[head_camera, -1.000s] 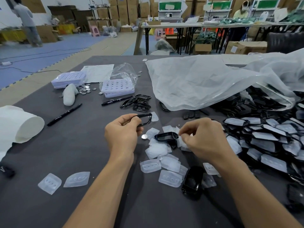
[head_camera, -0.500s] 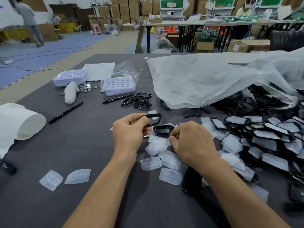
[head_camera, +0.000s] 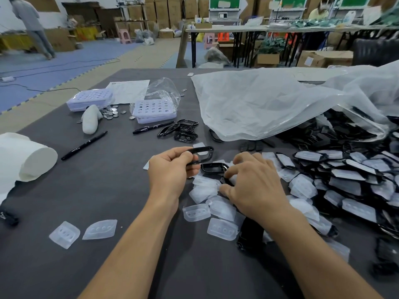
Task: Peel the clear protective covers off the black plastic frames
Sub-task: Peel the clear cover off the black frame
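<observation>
Now left hand [head_camera: 170, 171] grips bare frame [head_camera: 203, 151], right hand [head_camera: 257, 190] pinches covered frame [head_camera: 227, 179] (covers [head_camera: 196, 212] crowding).

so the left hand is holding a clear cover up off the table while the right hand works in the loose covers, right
Not quite. In the head view the left hand holds a black frame, not a clear cover, up off the table, while the right hand works in the loose covers.

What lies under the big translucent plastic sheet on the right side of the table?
Near its right edge, black frames show dark through the plastic sheet and spill out below it. Under its cloudy left part, nothing can be made out.
</observation>
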